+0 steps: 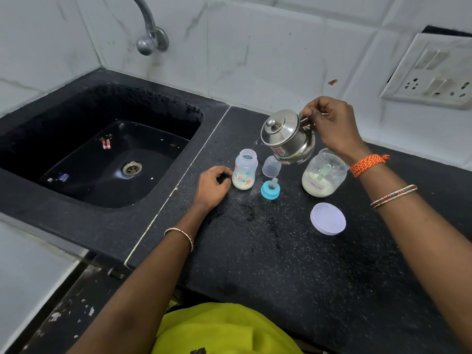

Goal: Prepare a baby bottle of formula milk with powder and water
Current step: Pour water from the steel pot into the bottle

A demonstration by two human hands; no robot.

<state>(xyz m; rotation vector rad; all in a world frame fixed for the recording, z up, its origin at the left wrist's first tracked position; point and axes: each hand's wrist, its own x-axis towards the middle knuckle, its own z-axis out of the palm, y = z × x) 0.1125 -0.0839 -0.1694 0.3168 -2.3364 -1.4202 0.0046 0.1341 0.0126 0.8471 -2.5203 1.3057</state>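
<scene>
as kettle [287,137] tips, bottle [244,169] fills

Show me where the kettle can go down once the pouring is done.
Bare counter lies nearer the person than the jar lid, and behind the baby bottle toward the wall. It is crowded around the clear cap, teat ring and formula jar.

Bare forearms, left wrist [180,235] wore 1 thin beaded bangle, right wrist [367,162] wore orange braided thread, 1 red-green beaded bangle further up, yellow-green garment [224,328] at the torso
</scene>
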